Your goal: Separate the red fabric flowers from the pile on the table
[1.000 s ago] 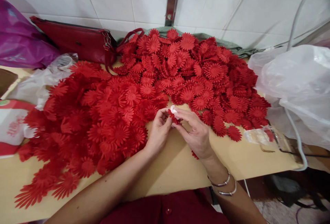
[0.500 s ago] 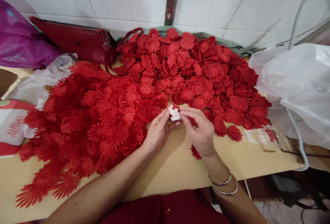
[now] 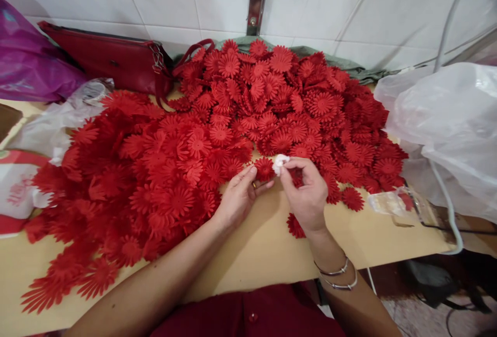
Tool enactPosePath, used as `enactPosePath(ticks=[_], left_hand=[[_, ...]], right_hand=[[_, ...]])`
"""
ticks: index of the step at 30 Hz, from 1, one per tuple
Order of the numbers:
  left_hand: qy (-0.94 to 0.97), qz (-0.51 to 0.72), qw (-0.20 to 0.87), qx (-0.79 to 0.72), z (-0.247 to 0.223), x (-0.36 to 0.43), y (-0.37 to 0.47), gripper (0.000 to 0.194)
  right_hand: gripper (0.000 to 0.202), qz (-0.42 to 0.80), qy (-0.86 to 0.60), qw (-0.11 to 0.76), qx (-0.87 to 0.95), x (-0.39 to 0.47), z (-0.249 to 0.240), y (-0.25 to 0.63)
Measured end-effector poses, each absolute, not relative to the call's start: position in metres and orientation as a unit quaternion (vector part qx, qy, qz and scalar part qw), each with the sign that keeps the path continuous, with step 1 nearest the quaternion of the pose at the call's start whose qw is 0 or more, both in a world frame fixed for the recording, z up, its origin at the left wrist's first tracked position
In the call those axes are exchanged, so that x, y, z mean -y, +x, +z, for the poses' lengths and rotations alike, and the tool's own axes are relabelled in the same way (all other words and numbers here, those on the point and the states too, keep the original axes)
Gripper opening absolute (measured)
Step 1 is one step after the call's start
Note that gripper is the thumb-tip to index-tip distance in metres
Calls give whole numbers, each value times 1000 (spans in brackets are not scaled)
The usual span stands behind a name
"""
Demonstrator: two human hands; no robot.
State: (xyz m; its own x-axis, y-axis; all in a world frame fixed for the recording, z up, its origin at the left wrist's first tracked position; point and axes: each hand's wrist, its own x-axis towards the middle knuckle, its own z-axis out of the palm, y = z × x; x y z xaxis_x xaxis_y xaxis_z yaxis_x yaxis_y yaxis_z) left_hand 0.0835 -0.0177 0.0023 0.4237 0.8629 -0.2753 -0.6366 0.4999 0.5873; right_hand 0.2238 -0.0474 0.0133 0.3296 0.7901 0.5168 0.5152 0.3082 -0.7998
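Observation:
Between the thumb and fingers of my left hand (image 3: 241,193) is a small red petal disc (image 3: 264,169), shaped like a daisy. My right hand (image 3: 306,192) pinches a crumpled white scrap (image 3: 279,164), like tissue or cloth, just to the right of the disc. Both hands are just above the table at the near edge of the heaps. One loose red petal disc (image 3: 295,226) lies on the table beside my right wrist. Larger red petal pieces (image 3: 166,192) are heaped on the left, and smaller red discs (image 3: 295,99) form a pile at the back.
A red handbag (image 3: 108,60) leans against the tiled wall, next to a purple bag (image 3: 31,57). White plastic bags (image 3: 446,119) and a grey cable (image 3: 446,197) are on the right. At the left edge sits a red and white packet (image 3: 19,187).
The white scrap has come away from over the red disc and moved to the right in my right hand. More of the disc's face shows in my left hand.

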Motion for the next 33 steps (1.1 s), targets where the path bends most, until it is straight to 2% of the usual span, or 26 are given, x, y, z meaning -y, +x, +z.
enactPosePath(ticks=[3,7,9,13,16,22,29,33], left_hand=[[205,449,824,-278,1,18,84,23],[199,460,823,-268,-1,17,84,20],[189,464,822,-272,-1,17,84,18],[186,460,822,-281,1,18,84,16],[190,459,821,-282,1,18,84,17],[209,444,831,-263,1,18,83,27],[221,439,829,-267,0,19,83,22],[232,439,828,-261,-1,18,84,26]], right_hand=[[21,157,-579,587,543,46,12,225],[22,132,-553,477,670,44,11,221],[27,124,-551,458,687,44,11,221],[25,155,-561,489,649,45,14,228],[25,134,-560,529,624,47,16,229],[33,110,-524,428,728,46,16,218],[24,91,-560,544,619,48,19,224],[23,106,-524,468,704,47,16,220]])
